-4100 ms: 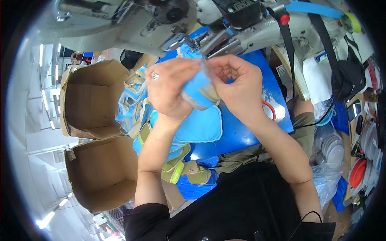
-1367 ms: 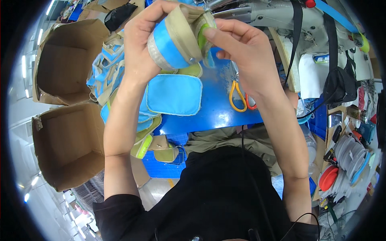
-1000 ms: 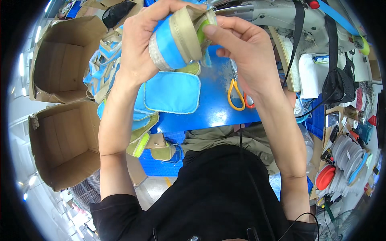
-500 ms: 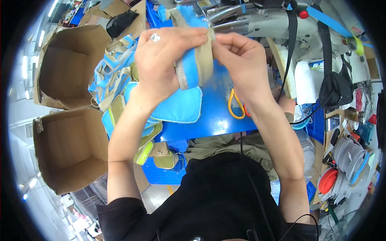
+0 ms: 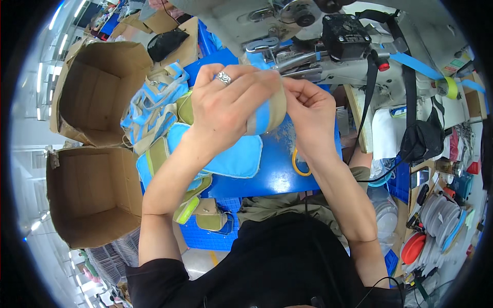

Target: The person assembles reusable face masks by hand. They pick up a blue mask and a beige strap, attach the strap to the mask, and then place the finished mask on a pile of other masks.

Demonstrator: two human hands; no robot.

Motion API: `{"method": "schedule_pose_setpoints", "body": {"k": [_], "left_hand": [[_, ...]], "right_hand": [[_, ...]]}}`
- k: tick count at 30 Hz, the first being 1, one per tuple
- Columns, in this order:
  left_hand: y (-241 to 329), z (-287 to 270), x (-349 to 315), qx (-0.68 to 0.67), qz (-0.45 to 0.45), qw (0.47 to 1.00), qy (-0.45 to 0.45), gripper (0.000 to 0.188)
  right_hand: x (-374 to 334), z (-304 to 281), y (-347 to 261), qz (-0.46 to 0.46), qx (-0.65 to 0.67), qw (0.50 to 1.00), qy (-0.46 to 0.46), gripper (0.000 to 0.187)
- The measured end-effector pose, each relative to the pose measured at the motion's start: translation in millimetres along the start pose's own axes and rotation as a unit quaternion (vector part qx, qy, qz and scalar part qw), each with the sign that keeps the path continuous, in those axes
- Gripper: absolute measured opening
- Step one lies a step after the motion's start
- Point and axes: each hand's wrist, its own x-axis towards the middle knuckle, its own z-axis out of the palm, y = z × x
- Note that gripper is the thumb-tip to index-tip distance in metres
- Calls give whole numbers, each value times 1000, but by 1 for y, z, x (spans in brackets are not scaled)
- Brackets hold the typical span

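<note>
A curved fabric piece with blue and beige stripes (image 5: 263, 117) is held up in front of the sewing machine (image 5: 303, 64). My left hand (image 5: 226, 105), with a ring on one finger, closes over its top and left side. At its right edge my right hand (image 5: 311, 110) pinches the beige border between thumb and fingers; the fingertips are partly hidden. Below my left hand lies a flat light-blue padded piece (image 5: 236, 159) on the blue table (image 5: 280, 179). The yellow handle of a pair of scissors (image 5: 300, 165) shows beside my right wrist.
Blue-and-beige straps (image 5: 154, 102) are heaped at the table's left. Two cardboard boxes (image 5: 95, 197) stand open beyond them. A blue tape (image 5: 416, 64) runs to the machine from the right. Bobbin-like white discs (image 5: 441, 215) are stacked at far right.
The view has tilted up, showing more of the sewing machine. Both hands and the striped fabric piece now sit lower in the picture, the fabric more covered by my left hand.
</note>
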Motion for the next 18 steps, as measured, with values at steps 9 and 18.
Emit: {"method": "schedule_pose_setpoints", "body": {"k": [9,18], "left_hand": [[33,4,-36,-585,-502,618,150,26],[17,7,-7,-653,-551,520,15,27]], "right_hand": [[0,-6,2,-91,-150,984,-13,23],[-2,-9,13,-239,-192,952,8,18]]}}
